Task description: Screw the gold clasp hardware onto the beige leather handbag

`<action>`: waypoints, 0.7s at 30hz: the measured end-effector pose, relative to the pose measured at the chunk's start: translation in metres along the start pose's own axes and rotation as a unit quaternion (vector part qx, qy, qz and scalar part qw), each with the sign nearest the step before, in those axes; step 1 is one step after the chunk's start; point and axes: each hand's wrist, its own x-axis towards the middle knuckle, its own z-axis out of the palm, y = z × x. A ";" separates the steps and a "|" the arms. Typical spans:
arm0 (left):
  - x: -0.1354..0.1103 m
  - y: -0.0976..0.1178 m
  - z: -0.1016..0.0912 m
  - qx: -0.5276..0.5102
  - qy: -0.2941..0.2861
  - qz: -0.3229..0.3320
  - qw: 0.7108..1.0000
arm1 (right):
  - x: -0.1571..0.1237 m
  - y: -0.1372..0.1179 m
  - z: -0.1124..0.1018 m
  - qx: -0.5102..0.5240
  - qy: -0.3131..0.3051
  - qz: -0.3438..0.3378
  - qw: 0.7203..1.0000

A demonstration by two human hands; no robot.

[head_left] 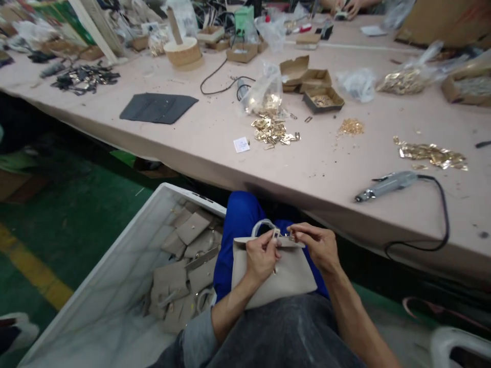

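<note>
A beige handbag (274, 286) rests on my lap, its pale handle (263, 225) standing up at the far side. My left hand (263, 255) is closed on a short beige strap tab (275, 234) at the bag's top edge, pinched between thumb and fingers. Just right of it, my right hand (316, 245) is pinched shut above the right end of the bag's flap. What its fingertips hold is too small to make out. A small metal fitting shows on the bag's front below my left hand.
A white bin (95, 276) with several beige bags (195, 227) stands at my left. On the table (215, 138) lie gold metal plates (270, 130), a grey electric screwdriver (387, 185) with its cord, a dark sheet (159, 108) and small boxes (324, 99). Another person's hands (351, 7) work across the table.
</note>
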 end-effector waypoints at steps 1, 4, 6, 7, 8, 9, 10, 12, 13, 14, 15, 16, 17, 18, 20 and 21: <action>0.001 0.000 0.002 0.006 -0.002 0.003 1.000 | -0.003 0.003 0.001 0.002 0.003 0.016 1.000; 0.003 0.000 0.007 0.016 -0.011 -0.001 1.000 | -0.007 0.007 0.005 0.050 0.013 0.049 0.997; 0.004 0.002 0.009 0.022 -0.019 -0.006 1.000 | -0.006 0.007 0.009 0.068 0.024 0.047 0.996; 0.003 0.003 0.010 0.026 -0.026 -0.008 0.999 | -0.006 0.006 0.011 0.064 0.033 0.044 0.996; 0.003 0.003 0.011 0.030 -0.035 -0.011 0.999 | -0.006 0.006 0.013 0.054 0.045 0.042 0.997; 0.002 0.003 0.012 0.031 -0.042 -0.015 0.999 | -0.006 0.006 0.014 0.046 0.055 0.040 0.997; 0.001 0.003 0.012 0.029 -0.047 -0.020 0.998 | -0.006 0.006 0.015 0.043 0.061 0.039 0.996; 0.000 0.000 0.013 0.021 -0.053 -0.035 0.998 | -0.007 0.006 0.017 0.047 0.059 0.043 0.996; 0.000 -0.002 0.012 0.017 -0.056 -0.042 0.997 | -0.007 0.006 0.017 0.049 0.056 0.046 0.996; 0.000 -0.005 0.012 0.014 -0.058 -0.048 0.997 | -0.008 0.006 0.018 0.046 0.054 0.048 0.996; 0.000 -0.007 0.011 0.013 -0.059 -0.052 0.997 | -0.008 0.007 0.018 0.037 0.053 0.048 0.997; 0.000 -0.009 0.010 0.014 -0.061 -0.054 0.997 | -0.008 0.008 0.019 0.024 0.053 0.045 0.997; 0.001 -0.011 0.009 0.016 -0.063 -0.055 0.996 | -0.009 0.009 0.020 0.009 0.055 0.039 0.998; 0.001 -0.012 0.008 0.017 -0.068 -0.055 0.996 | -0.009 0.010 0.021 -0.003 0.056 0.033 0.998; 0.001 -0.012 0.006 0.020 -0.081 -0.054 0.995 | -0.011 0.010 0.024 -0.009 0.055 0.021 0.998; 0.001 -0.010 0.006 0.020 -0.089 -0.053 0.994 | -0.011 0.010 0.026 -0.006 0.052 0.016 0.998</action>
